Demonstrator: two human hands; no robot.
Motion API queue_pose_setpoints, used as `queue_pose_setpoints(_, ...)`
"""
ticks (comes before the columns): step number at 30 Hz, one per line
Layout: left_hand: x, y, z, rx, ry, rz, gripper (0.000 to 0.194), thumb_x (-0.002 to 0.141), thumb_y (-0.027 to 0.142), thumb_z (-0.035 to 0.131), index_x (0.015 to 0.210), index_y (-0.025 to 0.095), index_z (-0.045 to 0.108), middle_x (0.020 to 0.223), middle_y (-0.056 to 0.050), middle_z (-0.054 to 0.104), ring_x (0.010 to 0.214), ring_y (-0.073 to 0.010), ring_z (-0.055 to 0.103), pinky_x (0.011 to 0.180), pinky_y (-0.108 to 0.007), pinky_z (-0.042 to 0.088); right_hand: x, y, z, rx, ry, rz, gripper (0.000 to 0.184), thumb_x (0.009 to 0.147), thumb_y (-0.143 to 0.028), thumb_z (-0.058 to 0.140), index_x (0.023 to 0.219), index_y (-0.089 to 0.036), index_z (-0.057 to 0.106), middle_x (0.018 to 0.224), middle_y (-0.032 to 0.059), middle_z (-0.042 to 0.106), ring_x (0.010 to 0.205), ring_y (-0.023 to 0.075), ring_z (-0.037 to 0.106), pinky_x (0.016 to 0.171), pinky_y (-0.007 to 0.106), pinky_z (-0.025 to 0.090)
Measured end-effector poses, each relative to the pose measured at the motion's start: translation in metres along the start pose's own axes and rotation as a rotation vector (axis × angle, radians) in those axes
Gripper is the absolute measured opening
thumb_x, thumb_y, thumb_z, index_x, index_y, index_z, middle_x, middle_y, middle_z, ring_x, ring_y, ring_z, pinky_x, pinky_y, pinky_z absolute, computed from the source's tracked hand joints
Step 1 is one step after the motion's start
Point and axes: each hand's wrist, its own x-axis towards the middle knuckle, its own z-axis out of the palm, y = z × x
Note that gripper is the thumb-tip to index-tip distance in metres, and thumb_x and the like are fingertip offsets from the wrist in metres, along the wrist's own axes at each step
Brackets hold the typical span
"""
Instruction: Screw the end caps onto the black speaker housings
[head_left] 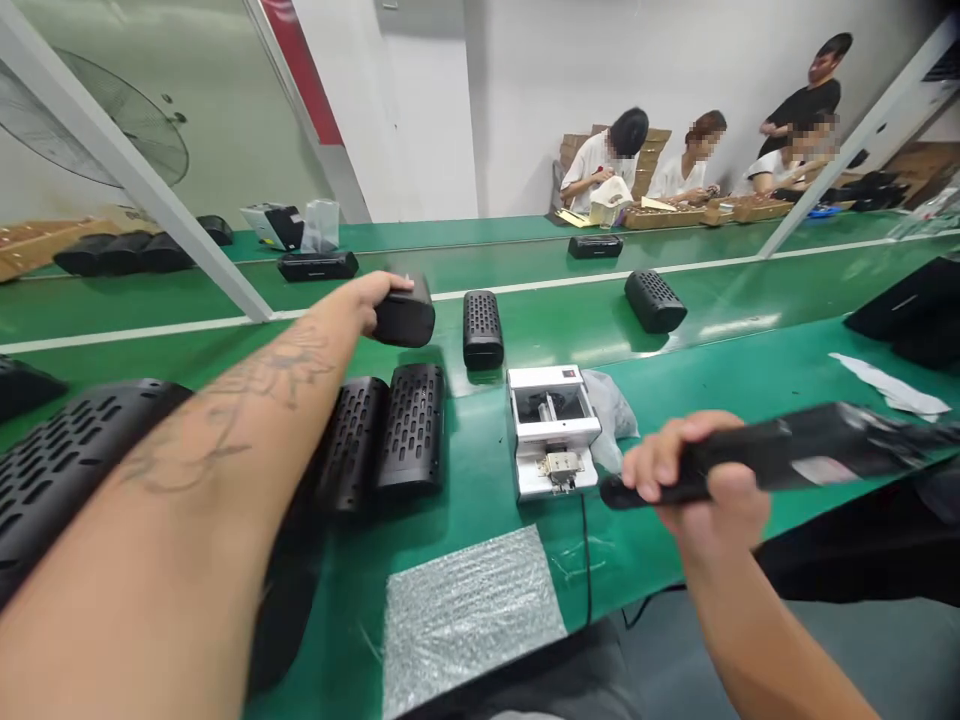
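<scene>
My right hand, lower right, is clamped on a black bar speaker in a clear plastic sleeve. A bubble-wrap sheet lies bottom centre on the green bench. My left hand, mid-frame, is clamped on a black speaker, beyond two perforated speakers. Between my hands is an open white device, dark part in its upper compartment. Far upper right, cardboard trays sit before seated workers, contents too small to tell.
</scene>
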Motion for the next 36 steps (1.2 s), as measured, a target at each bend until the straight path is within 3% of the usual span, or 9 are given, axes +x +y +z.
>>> queue_pose_setpoints(4,-0.057,0.007,-0.076,-0.178,-0.225,0.216,0.076,0.101,0.036,0.095,0.171,0.016,0.071,0.140,-0.009,0.090,0.128,-0.0364,0.093,0.116,-0.064,0.069,0.014,0.039,0.013,-0.110,-0.056,0.002,0.045,0.093,-0.061,0.105,0.106,-0.027,0.080,0.064,-0.0061,0.074,0.044,0.0176,0.068,0.050,0.033,0.064)
queue_pose_setpoints(6,-0.106,-0.012,-0.116,-0.102,-0.210,0.382,0.123,0.073,0.058,0.114,0.183,0.032,0.066,0.147,-0.007,0.089,0.133,-0.0483,0.091,0.115,-0.077,0.072,0.012,0.054,0.016,-0.155,-0.076,0.031,0.053,0.091,-0.068,0.106,0.102,-0.026,0.076,0.061,-0.0061,0.073,0.043,0.0175,0.067,0.047,0.031,0.061)
queue_pose_setpoints(9,-0.196,-0.068,-0.156,0.261,-0.177,0.730,0.145,0.075,0.089,0.102,0.198,0.038,0.045,0.156,-0.003,0.085,0.142,-0.0513,0.087,0.123,-0.091,0.058,0.005,0.067,0.016,-0.199,-0.106,0.092,0.056,0.090,-0.071,0.106,0.094,-0.025,0.074,0.061,-0.0049,0.072,0.043,0.0176,0.066,0.045,0.032,0.058)
queue_pose_setpoints(12,-0.279,-0.137,-0.159,0.386,-0.147,1.024,0.094,0.100,0.054,0.094,0.188,0.047,0.060,0.194,0.000,0.062,0.165,-0.0453,0.076,0.144,-0.072,0.059,-0.002,0.070,0.012,-0.247,-0.108,0.117,0.055,0.093,-0.072,0.105,0.090,-0.027,0.073,0.061,-0.0041,0.072,0.046,0.0184,0.067,0.047,0.034,0.059)
queue_pose_setpoints(15,-0.329,-0.198,-0.131,0.454,-0.249,1.198,0.095,0.099,0.020,0.087,0.185,0.051,0.062,0.203,-0.002,0.049,0.167,-0.0408,0.074,0.138,-0.060,0.068,-0.005,0.069,0.011,-0.284,-0.094,0.111,0.055,0.094,-0.075,0.103,0.091,-0.028,0.073,0.061,-0.0053,0.070,0.047,0.0184,0.065,0.048,0.034,0.058)
queue_pose_setpoints(19,-0.343,-0.253,-0.088,0.602,-0.412,1.204,0.111,0.084,0.010,0.096,0.185,0.044,0.064,0.196,-0.016,0.058,0.159,-0.0489,0.077,0.125,-0.066,0.072,-0.008,0.068,0.012,-0.316,-0.085,0.096,0.058,0.091,-0.077,0.103,0.100,-0.028,0.075,0.061,-0.0083,0.069,0.046,0.0169,0.065,0.050,0.033,0.058)
queue_pose_setpoints(23,-0.331,-0.279,-0.066,0.678,-0.476,1.149,0.111,0.081,0.008,0.100,0.181,0.044,0.070,0.193,-0.020,0.061,0.157,-0.0525,0.077,0.123,-0.069,0.070,-0.016,0.053,0.017,-0.309,-0.079,0.069,0.057,0.093,-0.076,0.103,0.104,-0.026,0.077,0.064,-0.0082,0.071,0.048,0.0155,0.067,0.052,0.031,0.058)
queue_pose_setpoints(32,-0.334,-0.295,-0.064,0.585,-0.370,1.094,0.104,0.089,0.026,0.100,0.187,0.039,0.065,0.195,-0.019,0.059,0.177,-0.0552,0.061,0.151,-0.085,0.040,-0.069,-0.017,0.053,0.025,-0.289,-0.020,0.040,0.106,-0.069,0.092,0.115,-0.031,0.088,0.066,-0.0067,0.071,0.040,0.0147,0.059,0.046,0.032,0.061)
queue_pose_setpoints(36,-0.335,-0.304,-0.067,0.527,-0.308,1.037,0.089,0.095,0.036,0.095,0.181,0.036,0.072,0.187,-0.019,0.067,0.168,-0.0526,0.069,0.147,-0.083,0.048,-0.083,-0.016,0.060,0.044,-0.389,0.043,0.038,0.107,-0.067,0.093,0.117,-0.030,0.089,0.066,-0.0051,0.072,0.042,0.0161,0.061,0.048,0.034,0.063)
